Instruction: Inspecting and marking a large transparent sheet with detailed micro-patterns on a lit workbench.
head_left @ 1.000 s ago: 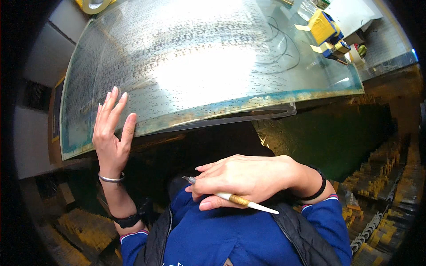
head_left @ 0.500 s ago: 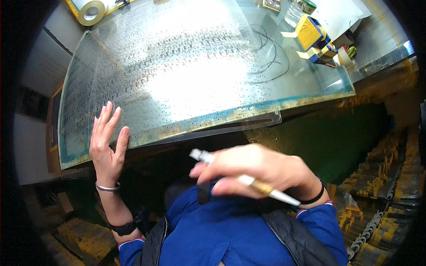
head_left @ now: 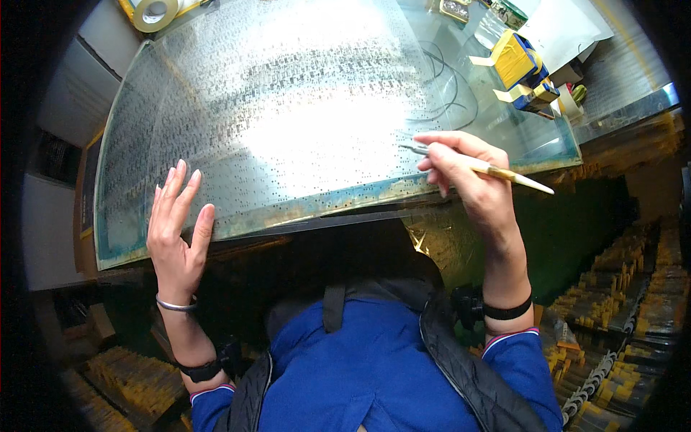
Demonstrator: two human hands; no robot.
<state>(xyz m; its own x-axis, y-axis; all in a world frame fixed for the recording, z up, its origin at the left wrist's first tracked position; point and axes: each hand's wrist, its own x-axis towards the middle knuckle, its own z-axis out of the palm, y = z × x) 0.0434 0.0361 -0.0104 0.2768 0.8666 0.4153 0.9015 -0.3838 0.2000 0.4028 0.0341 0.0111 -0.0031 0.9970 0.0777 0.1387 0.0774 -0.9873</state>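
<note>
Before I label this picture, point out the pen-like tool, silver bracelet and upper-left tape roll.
Pen-like tool (head_left: 501, 173), head view: gold handle section.
Silver bracelet (head_left: 175, 307), head view: middle of band.
Tape roll (head_left: 154, 27), head view: lower ring.

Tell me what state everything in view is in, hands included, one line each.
Left hand: open, fingers extended at the tabletop's near edge
Right hand: closed around the pen-shaped tool
Pen-shaped tool: held slanted, metal tip uncovered
Glass tabletop: glaring brightly mid-surface
Dotted sheet: spread out
Tape dispensers: tape ends sticking out
Cable: loosely looped
Black jacket: open in front
</note>
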